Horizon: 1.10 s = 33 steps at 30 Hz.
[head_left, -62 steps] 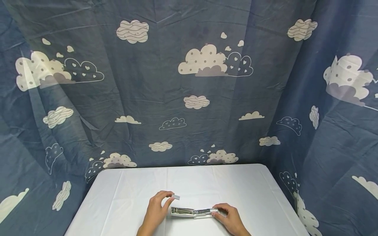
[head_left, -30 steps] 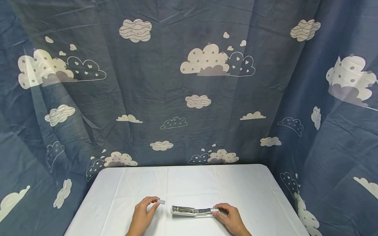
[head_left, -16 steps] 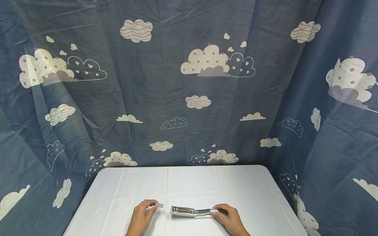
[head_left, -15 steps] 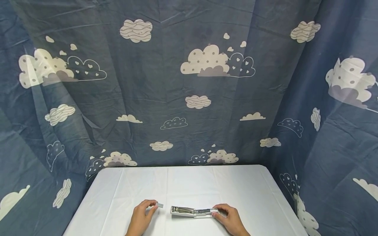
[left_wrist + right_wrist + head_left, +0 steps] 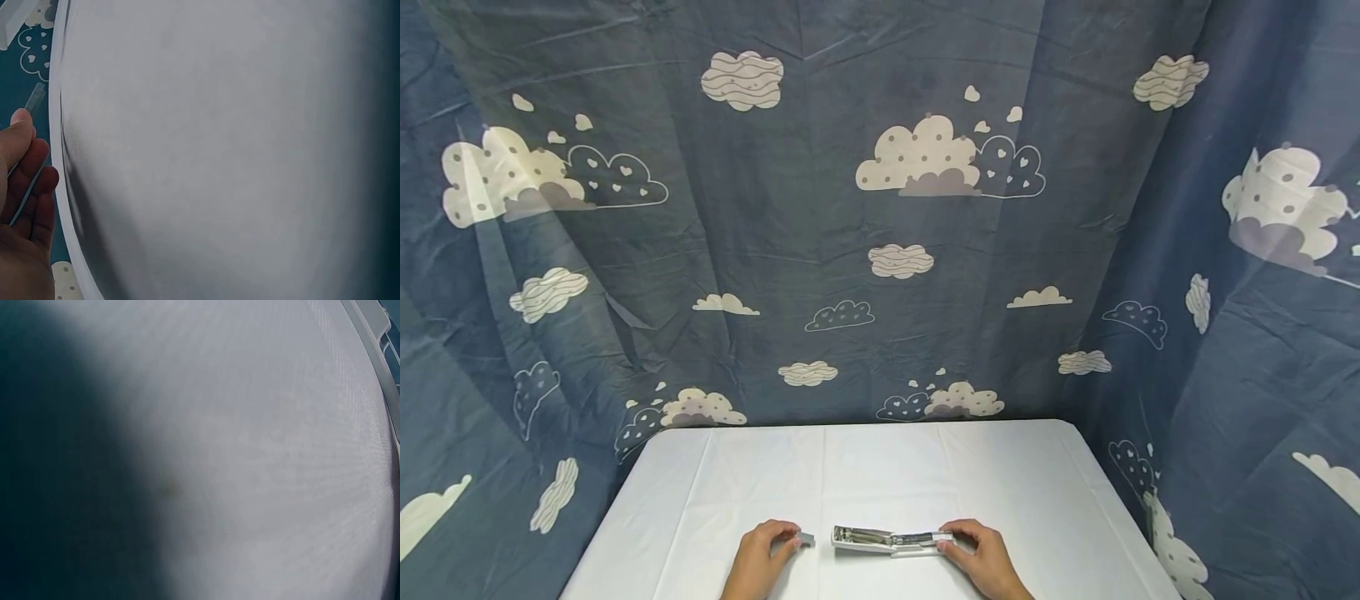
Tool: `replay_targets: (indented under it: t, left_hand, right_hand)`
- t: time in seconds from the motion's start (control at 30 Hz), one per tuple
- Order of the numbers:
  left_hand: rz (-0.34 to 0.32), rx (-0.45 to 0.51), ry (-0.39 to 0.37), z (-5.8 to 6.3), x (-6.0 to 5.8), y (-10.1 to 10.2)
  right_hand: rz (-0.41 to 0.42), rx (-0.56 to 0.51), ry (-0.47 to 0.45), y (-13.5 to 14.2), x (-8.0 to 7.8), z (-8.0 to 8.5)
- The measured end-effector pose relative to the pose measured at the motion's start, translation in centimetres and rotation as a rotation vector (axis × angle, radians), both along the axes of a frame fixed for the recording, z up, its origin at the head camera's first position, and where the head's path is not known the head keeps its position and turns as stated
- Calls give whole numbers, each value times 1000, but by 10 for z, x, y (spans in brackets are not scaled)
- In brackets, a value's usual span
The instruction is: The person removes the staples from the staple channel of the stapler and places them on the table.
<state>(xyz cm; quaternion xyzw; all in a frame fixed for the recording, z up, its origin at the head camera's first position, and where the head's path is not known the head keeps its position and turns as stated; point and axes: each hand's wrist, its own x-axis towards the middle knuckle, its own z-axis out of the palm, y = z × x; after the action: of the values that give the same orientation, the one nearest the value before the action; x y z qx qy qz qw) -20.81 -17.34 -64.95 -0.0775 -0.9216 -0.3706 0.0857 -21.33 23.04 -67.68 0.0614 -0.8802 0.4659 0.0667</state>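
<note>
Between thumb and fingertips my left hand (image 5: 758, 557) pinches a small grey strip of staples (image 5: 806, 539), held low over the table left of the stapler. The left wrist view shows the same strip (image 5: 35, 98) jutting past the thumb. A white stapler (image 5: 865, 542) lies opened out, its metal inner parts facing up. My right hand (image 5: 985, 557) grips the stapler's right end, thumb in front and fingers behind. In the right wrist view the hand is out of sight.
A white-covered table (image 5: 880, 467) carries the stapler. Behind it and along both sides hangs a dark blue curtain (image 5: 820, 217) printed with clouds.
My left hand has drawn the strip of staples leftward, away from the stapler, then lowered it toward the table. The right hand keeps its hold and the stapler stays in place.
</note>
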Motion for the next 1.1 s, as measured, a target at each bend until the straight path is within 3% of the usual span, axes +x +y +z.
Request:
replay_targets:
  t: [0.27,0.53,0.77,1.1]
  left_hand:
    - [-27,-105,-34,-4,-3,-3]
    - [-29,-278,23,1,-2,-3]
    - [-7,-272,-7,6,-1,-5]
    - [6,-211,-63,7,1,-4]
  right_hand:
    - [-9,20,-14,1,-2,0]
    - [-27,-7,-15,0,-2,1]
    - [-9,9,51,-2,-1,0]
    - [-34,-18,-39,-2,1,0]
